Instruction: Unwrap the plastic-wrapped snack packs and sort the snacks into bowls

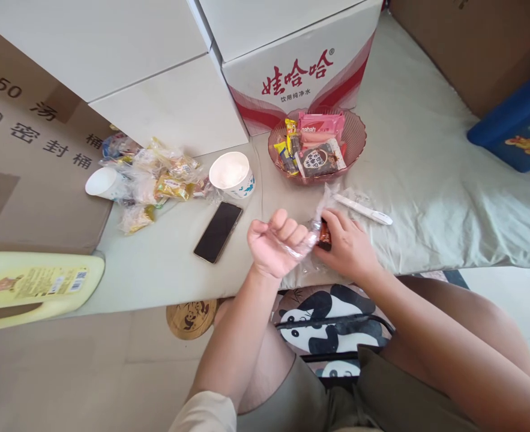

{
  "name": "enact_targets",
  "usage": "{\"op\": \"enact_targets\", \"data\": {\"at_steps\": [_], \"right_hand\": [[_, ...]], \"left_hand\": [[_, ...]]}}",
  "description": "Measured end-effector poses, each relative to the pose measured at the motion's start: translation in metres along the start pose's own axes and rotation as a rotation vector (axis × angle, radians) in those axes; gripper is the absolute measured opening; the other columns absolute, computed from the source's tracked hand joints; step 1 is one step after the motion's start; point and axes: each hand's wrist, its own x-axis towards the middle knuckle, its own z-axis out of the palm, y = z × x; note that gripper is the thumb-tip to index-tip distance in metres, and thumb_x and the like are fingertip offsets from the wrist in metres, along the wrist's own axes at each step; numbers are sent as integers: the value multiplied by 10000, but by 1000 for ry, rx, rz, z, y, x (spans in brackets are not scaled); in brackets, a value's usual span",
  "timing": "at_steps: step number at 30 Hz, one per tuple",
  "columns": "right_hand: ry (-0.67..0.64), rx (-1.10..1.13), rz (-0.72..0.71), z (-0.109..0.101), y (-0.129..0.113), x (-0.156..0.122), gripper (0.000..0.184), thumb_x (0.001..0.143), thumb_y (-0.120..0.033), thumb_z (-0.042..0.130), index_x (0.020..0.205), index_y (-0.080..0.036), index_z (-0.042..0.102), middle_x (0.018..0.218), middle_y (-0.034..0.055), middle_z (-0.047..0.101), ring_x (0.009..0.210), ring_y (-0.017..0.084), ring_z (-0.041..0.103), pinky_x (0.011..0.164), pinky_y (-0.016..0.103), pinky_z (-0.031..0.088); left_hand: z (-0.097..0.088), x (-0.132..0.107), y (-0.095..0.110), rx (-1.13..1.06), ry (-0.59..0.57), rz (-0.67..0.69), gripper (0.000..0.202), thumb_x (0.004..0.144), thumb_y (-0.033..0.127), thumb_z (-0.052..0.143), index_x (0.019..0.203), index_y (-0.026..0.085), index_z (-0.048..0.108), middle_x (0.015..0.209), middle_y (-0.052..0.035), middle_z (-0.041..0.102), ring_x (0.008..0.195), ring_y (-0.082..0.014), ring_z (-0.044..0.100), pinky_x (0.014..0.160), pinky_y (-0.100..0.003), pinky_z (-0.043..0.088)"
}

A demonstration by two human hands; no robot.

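Observation:
My left hand (pixel 274 243), palm up, is curled closed on a piece of clear plastic film (pixel 303 245) that stretches toward my right hand. My right hand (pixel 348 246) rests at the cloth surface, its fingers around a small dark brown snack packet (pixel 325 234), mostly hidden under them. More crumpled clear film lies beneath both hands. Just beyond my right hand is a slim white utensil-like stick (pixel 364 210); its exact kind is unclear. Behind it stands a pink glass bowl (pixel 355 141) of wrapped snacks, including a black-and-white packet (pixel 321 159) and pink wafer packs (pixel 321 126).
A phone (pixel 218 232) lies left of my hands, near a white paper tub (pixel 232 174). Farther left are a tipped paper cup (pixel 105 183) and a pile of bagged snacks (pixel 174 186). White boxes (pixel 170 102), a yellow jug (pixel 39 285) and a blue container (pixel 517 126) border the surface.

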Motion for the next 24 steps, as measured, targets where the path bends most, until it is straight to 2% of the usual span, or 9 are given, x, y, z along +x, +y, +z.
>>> {"op": "enact_targets", "data": {"at_steps": [2, 4, 8, 11, 14, 17, 22, 24], "right_hand": [[35, 68, 27, 2, 2, -1, 567, 779, -290, 636, 1326, -215, 507, 1233, 163, 678, 1089, 364, 659, 883, 513, 526], [46, 145, 42, 2, 5, -1, 573, 756, -269, 633, 1315, -229, 512, 1179, 137, 697, 1047, 344, 673, 878, 502, 533], [9, 206, 43, -1, 12, 0, 661, 712, -277, 656, 1351, -236, 492, 1242, 129, 672, 1095, 339, 660, 919, 508, 523], [-31, 192, 24, -6, 14, 1, 565, 704, -305, 657, 1253, -237, 544, 1170, 120, 681, 1047, 331, 665, 891, 490, 528], [-62, 184, 17, -9, 14, 1, 421, 706, -302, 626, 1119, -241, 569, 1046, 92, 690, 935, 304, 670, 815, 456, 534], [-53, 193, 69, -9, 13, -1, 403, 694, -291, 603, 1091, -233, 567, 965, 70, 690, 828, 279, 657, 735, 430, 522], [7, 278, 183, -5, 19, -5, 411, 712, -286, 603, 1121, -250, 578, 914, 30, 681, 741, 236, 629, 704, 404, 517], [46, 280, 151, -5, 26, -6, 360, 756, -296, 559, 1114, -267, 588, 893, 36, 688, 751, 249, 649, 702, 413, 527]], "left_hand": [[6, -4, -2, -7, -47, -47, 523, 841, 607, 375, 625, 207, 115, 550, 43, 57, 488, -126, 136, 502, -348, 268], [4, -3, 2, -2, -35, -14, 520, 850, 608, 364, 635, 205, 115, 559, 40, 66, 499, -129, 142, 510, -351, 278], [-19, 8, 20, 13, 132, 226, 506, 862, 563, 391, 672, 193, 102, 599, 32, 76, 542, -138, 135, 553, -343, 320], [-39, 13, 30, -16, 206, 339, 479, 850, 504, 405, 677, 187, 91, 600, 26, 80, 553, -142, 138, 586, -343, 341], [-50, 11, 34, -78, 179, 326, 418, 838, 421, 398, 662, 187, 100, 586, 25, 86, 537, -136, 148, 590, -337, 336], [-53, 8, 35, -110, 181, 286, 380, 843, 389, 383, 644, 194, 124, 572, 29, 99, 514, -126, 169, 580, -325, 334], [-54, 14, 33, -115, 338, 173, 370, 866, 352, 400, 601, 210, 184, 546, 44, 107, 466, -102, 155, 500, -287, 246], [-53, 17, 33, -140, 390, 154, 351, 869, 320, 398, 593, 212, 210, 539, 49, 109, 452, -97, 145, 482, -280, 207]]}}
